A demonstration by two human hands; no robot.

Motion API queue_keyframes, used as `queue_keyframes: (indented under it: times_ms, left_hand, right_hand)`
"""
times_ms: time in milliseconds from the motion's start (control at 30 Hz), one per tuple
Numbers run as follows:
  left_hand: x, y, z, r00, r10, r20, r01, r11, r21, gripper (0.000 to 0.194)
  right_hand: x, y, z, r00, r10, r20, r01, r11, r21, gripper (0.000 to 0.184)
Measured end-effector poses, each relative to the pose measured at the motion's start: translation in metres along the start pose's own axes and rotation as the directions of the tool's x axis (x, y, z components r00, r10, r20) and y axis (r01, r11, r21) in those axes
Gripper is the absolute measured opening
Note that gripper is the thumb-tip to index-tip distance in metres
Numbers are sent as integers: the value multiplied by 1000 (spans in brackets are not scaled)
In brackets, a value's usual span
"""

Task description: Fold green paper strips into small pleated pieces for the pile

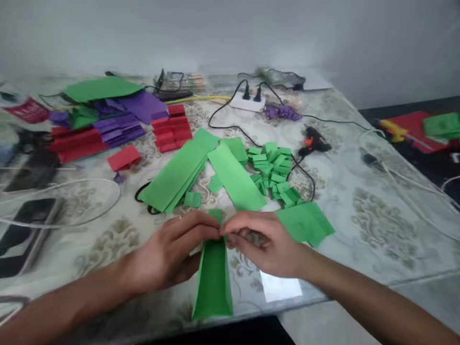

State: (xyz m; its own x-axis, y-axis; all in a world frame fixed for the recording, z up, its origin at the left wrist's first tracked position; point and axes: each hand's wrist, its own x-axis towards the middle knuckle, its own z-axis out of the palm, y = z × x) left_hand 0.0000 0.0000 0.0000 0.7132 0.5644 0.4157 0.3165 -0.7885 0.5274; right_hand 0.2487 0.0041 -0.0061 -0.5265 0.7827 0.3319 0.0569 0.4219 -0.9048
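A long green paper strip [213,282] lies at the table's front edge, its long sides folded up like a trough. My left hand [168,251] grips its left side near the far end, fingertips closed on the paper. From the right, my right hand [269,242] pinches the opposite edge, thumb and forefinger pressed together. The fingertips of both hands nearly meet over the strip. Just beyond lie a flat green strip [237,177] and a stack of green strips [179,172]. A green paper piece [307,223] sits beside my right wrist.
Small folded green pieces [275,170] form a pile. A black glue gun [314,142] lies to their right, a white power strip [247,101] behind. Red folded papers [172,128] and purple papers [120,128] are at left, near a phone [27,235]. White cables cross both sides.
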Motion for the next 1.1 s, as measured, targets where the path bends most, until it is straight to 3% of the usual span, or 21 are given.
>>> queue_keyframes:
  times_ms: [200,467,667,900,1100]
  left_hand:
    - [2,-3,1,1000,20,-5,-20,999,-27,25]
    - [3,-1,-1,1000,15,17,-13,996,-93,15]
    - [3,-1,-4,999,-27,46,34,988,-150,20]
    - [7,1,-8,997,-10,75,17,996,-93,21]
    - [6,1,-8,997,-1,71,13,986,-167,22]
  right_hand:
    - [-1,0,-4,996,-10,91,6,999,42,14]
    - [-3,3,-2,998,-47,40,48,999,-26,15]
    - [-5,3,-2,996,-86,7,86,994,-73,16]
    - [-8,5,-1,993,-119,17,121,985,-124,17]
    - [-9,6,-1,992,-125,15,126,982,-139,17]
